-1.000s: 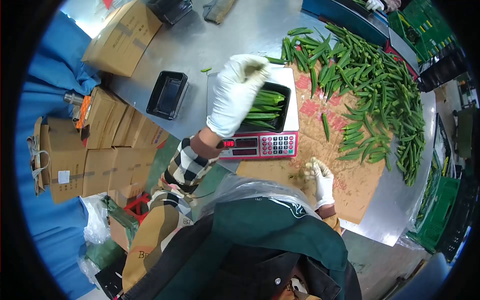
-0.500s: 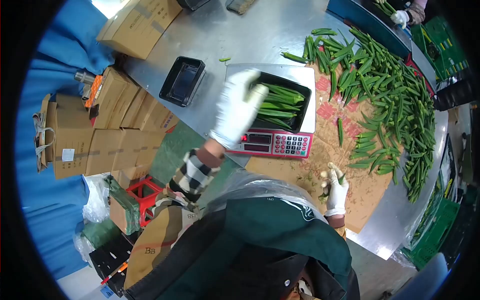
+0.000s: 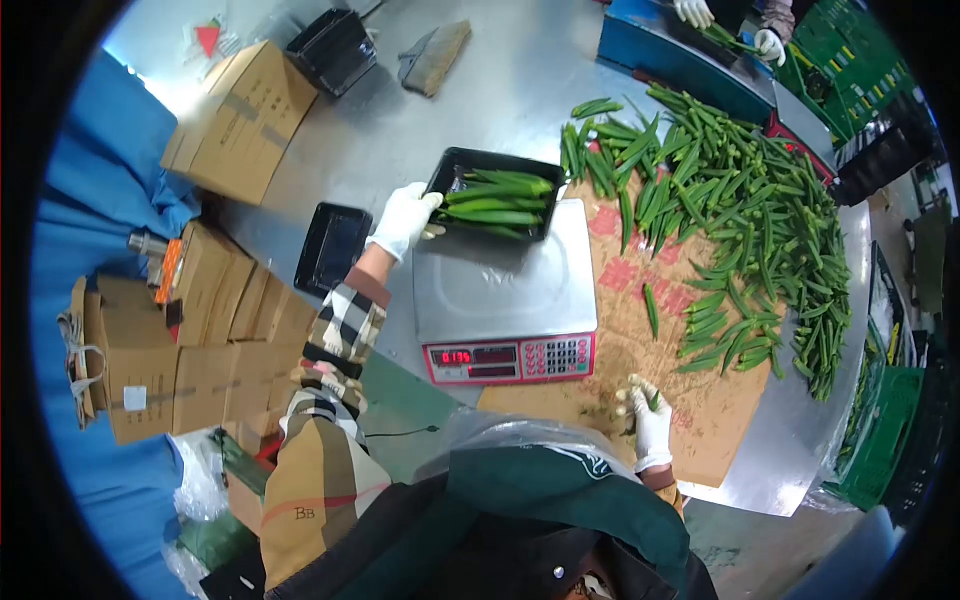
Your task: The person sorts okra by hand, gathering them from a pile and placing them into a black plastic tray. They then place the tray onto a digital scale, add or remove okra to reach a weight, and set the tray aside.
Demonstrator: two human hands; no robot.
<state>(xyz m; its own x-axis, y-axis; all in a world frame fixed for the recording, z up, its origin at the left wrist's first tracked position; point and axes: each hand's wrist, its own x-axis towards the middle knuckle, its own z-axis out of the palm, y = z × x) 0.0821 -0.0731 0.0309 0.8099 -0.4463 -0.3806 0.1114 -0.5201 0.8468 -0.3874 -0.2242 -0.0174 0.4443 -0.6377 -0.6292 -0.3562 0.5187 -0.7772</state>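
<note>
My left hand (image 3: 404, 221), in a white glove, grips the left edge of a black tray (image 3: 548, 215) that carries several okra pods (image 3: 495, 204). The tray is tilted and raised over the back of a scale (image 3: 505, 290) with a red panel and lit digits. At the lower right, my right hand (image 3: 650, 424), also gloved, is closed around a small okra piece (image 3: 654, 401) above the cardboard (image 3: 610, 350). A single okra (image 3: 651, 311) lies between the scale and the large okra pile (image 3: 750, 190).
An empty black tray (image 3: 333, 247) sits left of the scale. Farther back are a brush (image 3: 436, 58), stacked black trays (image 3: 333, 52) and a carton (image 3: 243, 122). Another person's gloved hands (image 3: 769, 46) handle okra at the top right, behind a blue machine (image 3: 680, 55).
My left hand has taken hold of the filled tray and lifted it off the scale toward the back. The view has shifted. My right hand has hardly changed its grip.
</note>
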